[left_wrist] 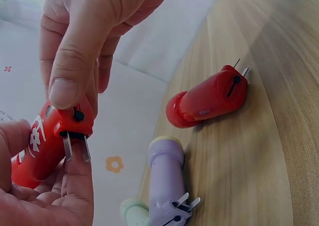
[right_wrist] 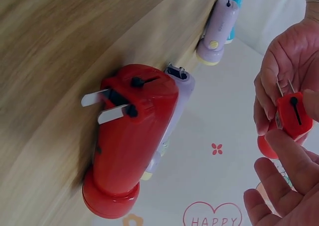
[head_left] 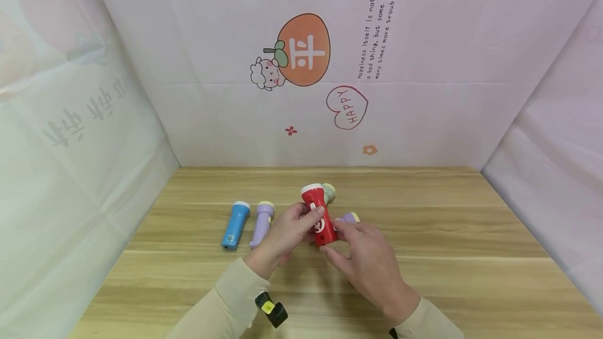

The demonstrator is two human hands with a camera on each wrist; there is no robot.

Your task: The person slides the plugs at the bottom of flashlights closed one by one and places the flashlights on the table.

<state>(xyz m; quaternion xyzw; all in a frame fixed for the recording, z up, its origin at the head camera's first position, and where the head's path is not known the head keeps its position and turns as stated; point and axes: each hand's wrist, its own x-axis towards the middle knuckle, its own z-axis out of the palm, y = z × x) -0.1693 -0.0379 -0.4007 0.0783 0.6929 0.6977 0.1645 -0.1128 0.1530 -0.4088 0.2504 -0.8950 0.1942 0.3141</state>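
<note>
My left hand (head_left: 287, 232) grips a red flashlight (head_left: 327, 233) with a white rim, its lamp end tilted up and away. In the left wrist view, two metal plug prongs (left_wrist: 75, 147) stick out of its base, beside a black slider in a slot. My right hand (head_left: 374, 260) is at that base, its thumb at the end near the slider. Its other fingers (right_wrist: 294, 178) are spread and fairly straight in the right wrist view. A second red flashlight (right_wrist: 137, 151), also with prongs out, lies on the table, hidden from the head view.
Beyond the hands lie a purple flashlight (head_left: 350, 217) with its prongs out and a pale green flashlight (head_left: 330, 192). Left of the left hand are another purple flashlight (head_left: 261, 222) and a blue flashlight (head_left: 235, 226). Printed cloth walls (head_left: 212, 119) surround the wooden table (head_left: 461, 255).
</note>
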